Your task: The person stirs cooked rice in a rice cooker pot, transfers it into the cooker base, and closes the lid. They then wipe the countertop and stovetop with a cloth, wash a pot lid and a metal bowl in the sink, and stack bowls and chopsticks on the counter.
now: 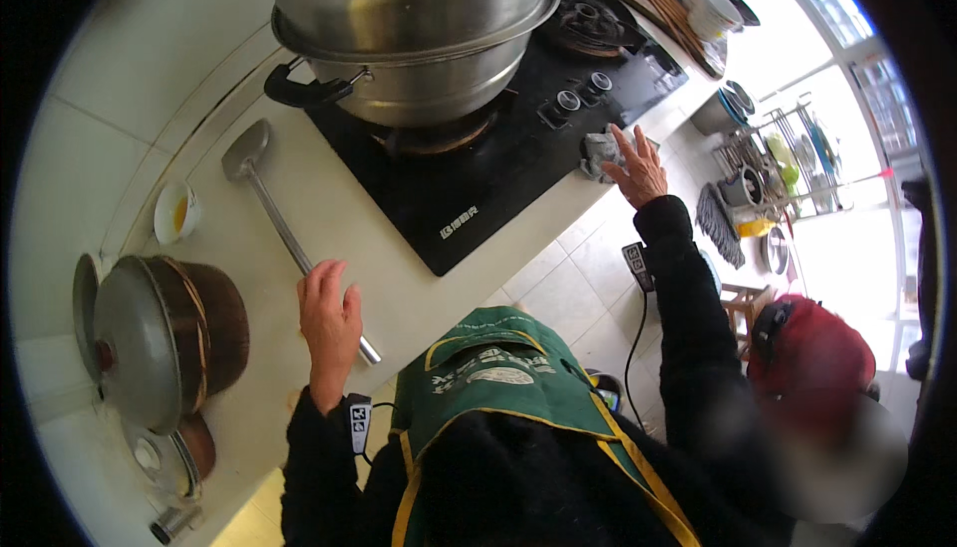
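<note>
My left hand [330, 330] is over the handle of a metal wok spatula [278, 216], palm down, with the thumb apart from the fingers. The hand hides part of the handle, and I cannot tell if it touches it. The spatula lies on the pale countertop [389, 278], blade toward the wall. At the front edge of the black glass gas hob [419, 203], my right hand [640, 172] has its fingers spread beside a crumpled grey cloth [600, 155]. Its fingertips are at the cloth's edge; contact is unclear.
A large lidded steel steamer pot [419, 46] covers one burner. A small white bowl [169, 218] with yellow liquid and a dark lidded pot [224, 323] stand along the wall. Chopsticks [668, 9] lie beyond the hob. Another person in a red hat [815, 360] is at right.
</note>
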A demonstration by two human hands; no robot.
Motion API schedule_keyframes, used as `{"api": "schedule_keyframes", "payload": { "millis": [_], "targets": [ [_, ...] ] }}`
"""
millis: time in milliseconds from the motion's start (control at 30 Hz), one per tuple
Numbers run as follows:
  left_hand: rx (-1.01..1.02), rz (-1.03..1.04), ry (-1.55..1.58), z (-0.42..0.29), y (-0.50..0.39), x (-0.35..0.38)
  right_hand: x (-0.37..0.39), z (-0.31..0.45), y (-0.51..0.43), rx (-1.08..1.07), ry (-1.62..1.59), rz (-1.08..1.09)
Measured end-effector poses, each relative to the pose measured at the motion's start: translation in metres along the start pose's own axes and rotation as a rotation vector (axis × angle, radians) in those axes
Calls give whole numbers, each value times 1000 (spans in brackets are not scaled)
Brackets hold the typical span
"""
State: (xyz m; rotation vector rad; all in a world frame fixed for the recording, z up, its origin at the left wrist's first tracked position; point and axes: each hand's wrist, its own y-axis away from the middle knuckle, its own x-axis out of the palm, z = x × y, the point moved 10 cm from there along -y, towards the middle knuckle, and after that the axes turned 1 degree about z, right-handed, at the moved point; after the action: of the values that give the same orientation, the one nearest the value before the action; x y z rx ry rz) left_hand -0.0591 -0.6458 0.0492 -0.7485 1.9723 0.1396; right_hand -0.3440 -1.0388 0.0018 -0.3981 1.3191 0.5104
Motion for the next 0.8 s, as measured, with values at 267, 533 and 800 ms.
{"api": "schedule_keyframes", "payload": {
  "millis": [267, 533, 800],
  "targets": [
    [-444, -135, -342, 55, 30, 5, 37, 65, 9, -368, -76, -356],
    [-655, -141, -199, 123, 7, 32, 18, 124, 58, -538, -752, -36],
    [-822, -149, 450, 146, 2, 55, 53, 131, -14, -464, -331, 0]
  ]
}}
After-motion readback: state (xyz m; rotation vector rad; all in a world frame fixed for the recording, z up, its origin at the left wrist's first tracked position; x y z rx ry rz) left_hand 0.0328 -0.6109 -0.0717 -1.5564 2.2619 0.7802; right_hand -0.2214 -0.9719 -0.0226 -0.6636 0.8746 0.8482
